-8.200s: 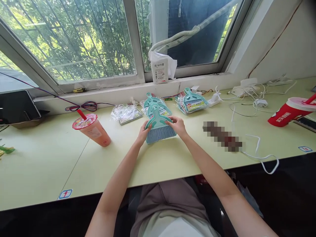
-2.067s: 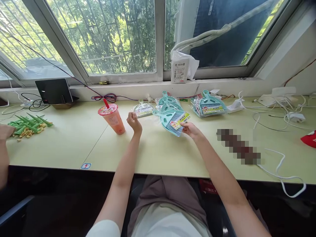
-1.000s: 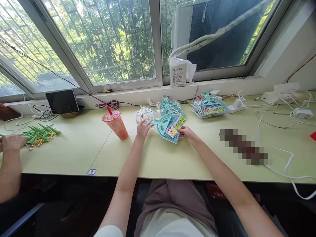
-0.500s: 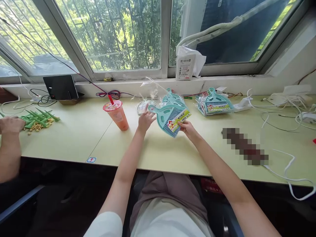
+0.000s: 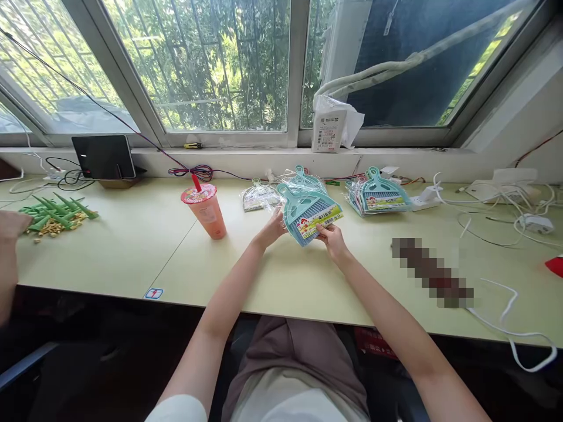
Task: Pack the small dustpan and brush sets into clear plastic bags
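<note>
A packaged mint-green dustpan and brush set (image 5: 303,210), with a yellow printed label and blue bristles, is held tilted above the table. My right hand (image 5: 333,239) pinches its lower right corner, thumb on the front. My left hand (image 5: 272,228) grips the left edge, its fingers partly hidden behind the pan. Behind it lie more of the same green dustpan sets (image 5: 303,177), partly covered. A stack of packaged dustpan sets (image 5: 382,190) rests to the right. Left of my hands lies a clear plastic-wrapped pack (image 5: 257,196).
A pink drink cup (image 5: 206,214) with a red straw stands left. Another person's hand (image 5: 13,225) is by green pointed pieces (image 5: 61,212) at far left. A tablet (image 5: 103,157) leans near the windowsill. White cables (image 5: 528,205) and a blurred-out object (image 5: 433,272) lie right.
My left hand has moved from the handle end, where its fingers were spread, down to the pan's left edge. The set has turned slightly more upright. The other person's hand shifted left.
</note>
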`<action>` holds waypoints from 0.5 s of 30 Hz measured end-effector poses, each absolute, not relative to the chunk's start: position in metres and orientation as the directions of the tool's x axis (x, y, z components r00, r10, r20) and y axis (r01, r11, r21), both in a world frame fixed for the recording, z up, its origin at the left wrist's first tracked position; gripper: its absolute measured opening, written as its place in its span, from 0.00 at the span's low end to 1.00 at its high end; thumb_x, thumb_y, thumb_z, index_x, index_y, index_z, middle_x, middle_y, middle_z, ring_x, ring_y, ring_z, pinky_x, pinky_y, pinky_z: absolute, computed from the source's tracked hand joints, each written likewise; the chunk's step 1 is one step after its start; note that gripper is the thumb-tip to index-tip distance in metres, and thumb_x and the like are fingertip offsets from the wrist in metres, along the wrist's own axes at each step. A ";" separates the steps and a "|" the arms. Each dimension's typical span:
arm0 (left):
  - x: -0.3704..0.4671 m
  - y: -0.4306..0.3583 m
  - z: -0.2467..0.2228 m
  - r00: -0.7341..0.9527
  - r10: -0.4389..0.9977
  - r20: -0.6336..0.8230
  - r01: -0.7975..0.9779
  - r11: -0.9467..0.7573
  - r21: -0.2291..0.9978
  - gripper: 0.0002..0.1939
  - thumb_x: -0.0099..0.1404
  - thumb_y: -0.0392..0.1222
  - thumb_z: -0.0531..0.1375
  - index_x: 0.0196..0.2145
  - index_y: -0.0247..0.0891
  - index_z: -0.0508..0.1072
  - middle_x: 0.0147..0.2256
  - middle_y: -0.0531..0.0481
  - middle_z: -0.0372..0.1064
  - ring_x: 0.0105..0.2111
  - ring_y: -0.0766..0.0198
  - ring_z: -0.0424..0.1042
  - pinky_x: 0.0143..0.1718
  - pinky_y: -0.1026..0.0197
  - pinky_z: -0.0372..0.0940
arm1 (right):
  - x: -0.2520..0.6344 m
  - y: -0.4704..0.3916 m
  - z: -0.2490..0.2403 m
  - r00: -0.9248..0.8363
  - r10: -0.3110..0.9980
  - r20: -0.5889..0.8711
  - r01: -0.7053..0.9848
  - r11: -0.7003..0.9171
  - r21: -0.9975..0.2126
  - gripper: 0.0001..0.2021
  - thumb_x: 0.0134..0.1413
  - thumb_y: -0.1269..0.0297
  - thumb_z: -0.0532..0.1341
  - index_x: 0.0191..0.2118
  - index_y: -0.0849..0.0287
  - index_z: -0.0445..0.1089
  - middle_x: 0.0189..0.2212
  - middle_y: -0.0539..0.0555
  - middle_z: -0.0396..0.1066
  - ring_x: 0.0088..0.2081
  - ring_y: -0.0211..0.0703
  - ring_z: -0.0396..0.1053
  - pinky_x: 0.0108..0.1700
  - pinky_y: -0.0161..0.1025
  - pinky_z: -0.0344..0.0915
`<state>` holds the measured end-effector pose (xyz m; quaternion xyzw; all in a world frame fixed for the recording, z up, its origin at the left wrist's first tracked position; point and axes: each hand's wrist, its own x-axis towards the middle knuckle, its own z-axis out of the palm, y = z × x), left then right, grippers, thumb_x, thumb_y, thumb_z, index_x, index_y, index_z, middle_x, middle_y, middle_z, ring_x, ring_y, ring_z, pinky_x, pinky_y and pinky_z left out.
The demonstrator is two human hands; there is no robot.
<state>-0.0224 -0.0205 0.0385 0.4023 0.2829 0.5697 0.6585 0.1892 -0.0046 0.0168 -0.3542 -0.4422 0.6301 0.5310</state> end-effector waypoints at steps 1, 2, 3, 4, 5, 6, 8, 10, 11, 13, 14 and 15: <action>-0.024 -0.019 0.037 0.159 0.983 0.089 -0.527 0.008 0.850 0.34 0.60 0.52 0.63 0.62 0.51 0.58 0.50 0.47 0.70 0.45 0.56 0.73 0.50 0.50 0.66 | 0.188 -0.006 0.017 -0.189 0.982 0.027 -0.352 -0.042 -0.935 0.18 0.40 0.56 0.72 0.36 0.60 0.72 0.38 0.56 0.76 0.40 0.47 0.74 0.41 0.42 0.74; -0.024 -0.018 0.036 0.136 0.987 0.089 -0.517 -0.006 0.856 0.32 0.60 0.53 0.63 0.60 0.48 0.62 0.49 0.47 0.71 0.44 0.56 0.73 0.49 0.51 0.67 | 0.187 -0.007 0.018 -0.191 0.981 0.027 -0.347 -0.042 -0.937 0.18 0.39 0.56 0.72 0.35 0.60 0.72 0.37 0.56 0.76 0.39 0.47 0.74 0.40 0.41 0.74; -0.024 -0.017 0.036 0.130 0.988 0.082 -0.494 -0.007 0.869 0.29 0.60 0.53 0.63 0.57 0.46 0.65 0.47 0.46 0.72 0.44 0.56 0.73 0.49 0.52 0.67 | 0.187 -0.009 0.020 -0.193 0.981 0.025 -0.344 -0.043 -0.938 0.19 0.38 0.56 0.73 0.35 0.61 0.72 0.36 0.56 0.76 0.39 0.47 0.74 0.39 0.41 0.74; -0.023 -0.017 0.035 0.140 0.988 0.065 -0.462 0.007 0.887 0.27 0.59 0.52 0.64 0.55 0.43 0.68 0.46 0.46 0.73 0.44 0.55 0.73 0.48 0.52 0.67 | 0.186 -0.010 0.021 -0.193 0.981 0.022 -0.341 -0.046 -0.939 0.19 0.38 0.56 0.73 0.35 0.61 0.72 0.36 0.56 0.76 0.38 0.47 0.74 0.39 0.41 0.74; -0.020 -0.017 0.034 0.162 0.986 0.042 -0.426 0.031 0.904 0.26 0.58 0.50 0.65 0.52 0.41 0.70 0.45 0.45 0.74 0.44 0.54 0.73 0.48 0.52 0.67 | 0.185 -0.012 0.023 -0.191 0.981 0.019 -0.341 -0.049 -0.939 0.19 0.38 0.57 0.73 0.35 0.61 0.72 0.35 0.56 0.76 0.39 0.47 0.74 0.39 0.41 0.74; -0.016 -0.019 0.034 0.191 0.982 0.016 -0.391 0.061 0.918 0.24 0.57 0.49 0.66 0.50 0.39 0.71 0.44 0.44 0.74 0.45 0.53 0.73 0.47 0.52 0.68 | 0.185 -0.013 0.025 -0.185 0.983 0.016 -0.345 -0.050 -0.937 0.19 0.38 0.57 0.73 0.35 0.61 0.71 0.36 0.56 0.76 0.39 0.48 0.74 0.39 0.41 0.74; -0.007 -0.023 0.033 0.255 0.967 -0.030 -0.338 0.118 0.934 0.24 0.57 0.50 0.66 0.49 0.37 0.72 0.44 0.41 0.74 0.45 0.50 0.73 0.47 0.50 0.68 | 0.185 -0.013 0.028 -0.155 0.988 0.009 -0.361 -0.049 -0.931 0.17 0.39 0.58 0.72 0.35 0.61 0.71 0.35 0.56 0.76 0.41 0.49 0.74 0.41 0.43 0.74; 0.001 -0.027 0.032 0.347 0.936 -0.054 -0.290 0.162 0.943 0.25 0.57 0.51 0.65 0.50 0.38 0.71 0.46 0.39 0.73 0.45 0.49 0.73 0.48 0.48 0.67 | 0.186 -0.013 0.030 -0.116 0.993 0.000 -0.384 -0.045 -0.922 0.15 0.41 0.60 0.71 0.33 0.61 0.70 0.35 0.56 0.76 0.42 0.50 0.74 0.43 0.45 0.74; 0.005 -0.029 0.032 0.402 0.914 -0.063 -0.266 0.182 0.947 0.26 0.58 0.52 0.65 0.51 0.39 0.70 0.48 0.39 0.72 0.46 0.49 0.74 0.48 0.47 0.67 | 0.187 -0.012 0.030 -0.100 0.995 -0.001 -0.398 -0.041 -0.916 0.14 0.42 0.61 0.71 0.33 0.61 0.70 0.35 0.56 0.76 0.42 0.50 0.74 0.44 0.45 0.74; 0.008 -0.030 0.032 0.479 0.875 -0.070 -0.242 0.208 0.948 0.27 0.58 0.52 0.65 0.53 0.41 0.69 0.50 0.39 0.70 0.47 0.48 0.73 0.49 0.47 0.66 | 0.188 -0.011 0.030 -0.076 0.997 0.001 -0.425 -0.032 -0.905 0.13 0.42 0.62 0.70 0.32 0.60 0.69 0.34 0.56 0.76 0.42 0.50 0.74 0.44 0.46 0.74; 0.008 -0.029 0.032 0.478 0.876 -0.061 -0.256 0.205 0.945 0.27 0.58 0.52 0.64 0.53 0.42 0.69 0.51 0.39 0.70 0.48 0.48 0.72 0.49 0.47 0.66 | 0.189 -0.011 0.030 -0.069 0.998 0.000 -0.434 -0.031 -0.901 0.12 0.43 0.63 0.70 0.32 0.60 0.69 0.34 0.56 0.76 0.43 0.50 0.74 0.45 0.46 0.75; 0.009 -0.028 0.032 0.447 0.894 -0.042 -0.289 0.188 0.939 0.27 0.58 0.53 0.64 0.53 0.42 0.69 0.51 0.40 0.70 0.49 0.48 0.72 0.49 0.47 0.66 | 0.189 -0.011 0.029 -0.066 0.998 -0.005 -0.438 -0.033 -0.899 0.12 0.43 0.63 0.70 0.32 0.60 0.69 0.34 0.55 0.76 0.43 0.50 0.74 0.45 0.46 0.75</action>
